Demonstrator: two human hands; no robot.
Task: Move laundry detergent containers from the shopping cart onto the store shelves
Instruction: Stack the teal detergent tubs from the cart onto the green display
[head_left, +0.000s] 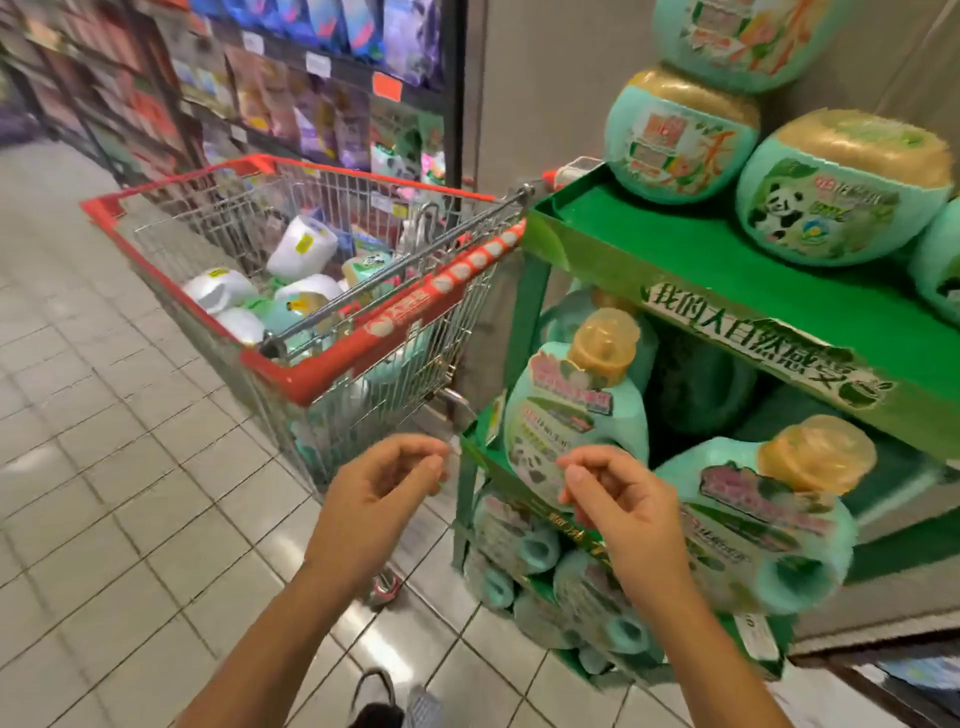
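A red-rimmed wire shopping cart (363, 364) stands left of a green display shelf (727, 270). White and mint-green detergent containers (301, 244) lie in the cart's basket. On the shelf's middle level stand mint-green detergent bottles with amber caps (576, 410), and a second such bottle (769, 514) is at the right. Round mint-green tubs (841, 197) sit on the top level. My left hand (384, 493) hovers empty, fingers loosely curled, below the cart's handle. My right hand (618, 499) is also empty with curled fingers, in front of the middle shelf's bottles.
More mint-green bottles (540, 551) lie on the lowest shelf level. A tall store shelf of colourful packets (311, 93) rises behind the cart. A grey wall (540, 78) backs the green display. The tiled floor (104, 493) opens to the left; my shoe (379, 701) shows at the bottom.
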